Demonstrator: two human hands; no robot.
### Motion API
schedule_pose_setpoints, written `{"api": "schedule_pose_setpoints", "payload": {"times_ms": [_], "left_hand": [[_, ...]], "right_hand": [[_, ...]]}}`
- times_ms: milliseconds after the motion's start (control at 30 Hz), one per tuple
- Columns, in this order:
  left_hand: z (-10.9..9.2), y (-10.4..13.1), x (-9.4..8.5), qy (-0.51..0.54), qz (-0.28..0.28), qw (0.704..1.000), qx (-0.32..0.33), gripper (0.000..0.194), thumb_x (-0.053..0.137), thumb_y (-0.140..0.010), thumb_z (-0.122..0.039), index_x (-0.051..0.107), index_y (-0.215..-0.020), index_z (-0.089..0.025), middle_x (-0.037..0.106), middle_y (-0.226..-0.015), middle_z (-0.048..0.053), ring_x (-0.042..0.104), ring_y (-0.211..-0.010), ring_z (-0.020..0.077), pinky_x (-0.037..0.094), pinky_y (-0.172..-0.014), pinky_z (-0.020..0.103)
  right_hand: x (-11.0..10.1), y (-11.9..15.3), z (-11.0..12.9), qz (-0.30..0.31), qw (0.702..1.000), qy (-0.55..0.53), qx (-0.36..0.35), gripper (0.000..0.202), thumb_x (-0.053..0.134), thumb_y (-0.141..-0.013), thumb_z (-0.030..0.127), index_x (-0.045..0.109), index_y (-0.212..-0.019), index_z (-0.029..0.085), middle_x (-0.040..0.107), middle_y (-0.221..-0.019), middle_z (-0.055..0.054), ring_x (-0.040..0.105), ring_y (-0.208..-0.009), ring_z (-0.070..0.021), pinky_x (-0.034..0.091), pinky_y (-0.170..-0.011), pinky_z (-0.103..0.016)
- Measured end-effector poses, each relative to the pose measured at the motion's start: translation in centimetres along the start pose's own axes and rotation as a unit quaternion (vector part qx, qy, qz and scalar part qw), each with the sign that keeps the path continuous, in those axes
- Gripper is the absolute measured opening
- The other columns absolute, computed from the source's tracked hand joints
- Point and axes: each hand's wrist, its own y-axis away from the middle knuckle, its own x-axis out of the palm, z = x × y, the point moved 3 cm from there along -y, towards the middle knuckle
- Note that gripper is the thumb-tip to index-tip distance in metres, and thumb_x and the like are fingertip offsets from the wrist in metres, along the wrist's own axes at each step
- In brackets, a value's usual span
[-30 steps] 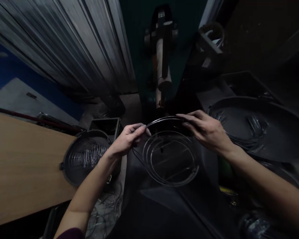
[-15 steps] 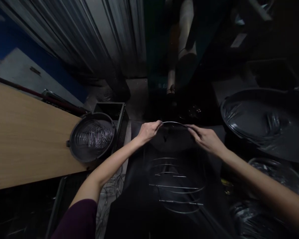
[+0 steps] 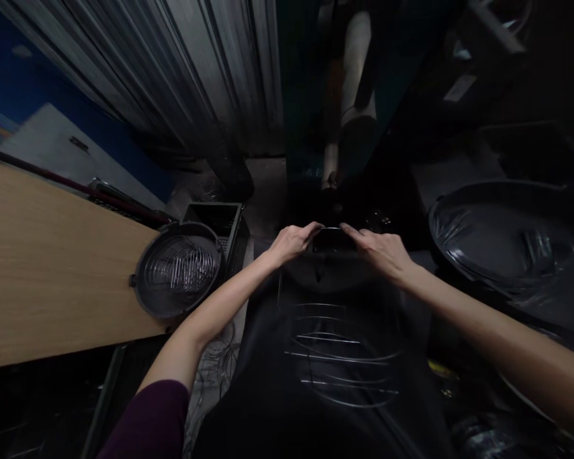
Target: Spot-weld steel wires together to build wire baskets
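Observation:
My left hand (image 3: pixel 293 243) pinches the left part of a thin, shiny metal wire (image 3: pixel 331 227). Closed on the right part of the same wire is my right hand (image 3: pixel 383 250). Only a short, slightly arched length shows between the fingertips; the rest is hidden by my fingers or lost in the dark. Nearer to me, several curved and straight wire pieces (image 3: pixel 328 339) lie over a black surface, which may be an apron over my lap. Their ends fade into the dark.
At the left, a round dark basin (image 3: pixel 141 287) holding many wire rings (image 3: pixel 189 264) stands by a wooden board (image 3: pixel 67 255). A dark crate (image 3: pixel 215 207) is behind it. A large basin (image 3: pixel 440 248) with wires stands right. Pipes (image 3: pixel 358 64) hang ahead.
My hands have come closer together along the wire, the right moving leftward, so less wire shows between them. The view has shifted slightly.

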Motion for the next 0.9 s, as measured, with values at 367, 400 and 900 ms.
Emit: {"api": "schedule_pose_setpoints", "payload": {"times_ms": [367,400,900], "left_hand": [[-1.0,-5.7,-6.9,-0.086,-0.013,0.996,0.037,0.035,0.037,-0.094,-0.038,0.060,-0.114,-0.020,0.067,-0.080,0.006,0.061,-0.068,0.0176,0.037,-0.061,0.024],[-0.9,-6.0,-7.0,-0.082,-0.009,0.996,0.041,0.036,0.037,-0.094,-0.039,0.060,-0.115,-0.021,0.068,-0.082,0.007,0.061,-0.070,0.0177,0.037,-0.061,0.024],[-0.6,-7.0,-7.6,-0.096,-0.006,0.994,0.048,0.033,0.038,-0.094,-0.035,0.064,-0.106,-0.019,0.069,-0.082,0.007,0.059,-0.068,0.0179,0.034,-0.059,0.025]], "right_hand": [[-6.7,-3.7,-2.6,-0.033,0.998,0.024,0.041,0.046,0.034,-0.090,0.015,0.042,-0.135,0.021,0.069,-0.088,-0.011,0.065,-0.072,-0.0254,0.032,-0.052,-0.028],[-6.8,-4.0,-2.8,-0.029,0.998,0.027,0.045,0.046,0.034,-0.090,0.016,0.043,-0.134,0.021,0.069,-0.087,-0.011,0.065,-0.072,-0.0255,0.032,-0.052,-0.028],[-6.1,-5.8,-4.0,-0.038,0.998,-0.019,0.049,0.039,0.029,-0.094,0.028,0.049,-0.128,0.025,0.067,-0.084,-0.011,0.063,-0.067,-0.0254,0.030,-0.052,-0.028]]}}
